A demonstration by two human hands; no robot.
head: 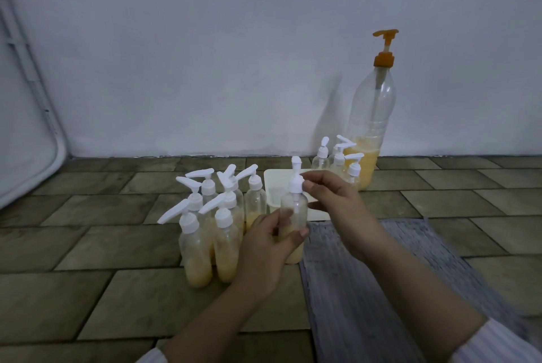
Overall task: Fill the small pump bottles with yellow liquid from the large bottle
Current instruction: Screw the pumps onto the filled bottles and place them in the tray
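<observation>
Two hands work on one small pump bottle [294,210], held upright above the tiled floor [88,245]. The left hand [265,248] wraps its fingers round the bottle's lower body, where yellow liquid sits. The right hand [331,195] pinches the white pump collar [295,186] at its fingertips. Left of the left fingers stands a cluster of partly filled pump bottles [211,230]. Beyond the right fingers, near the wall, stands the large bottle [371,122], perhaps a third full, with more small bottles [337,162] before it.
</observation>
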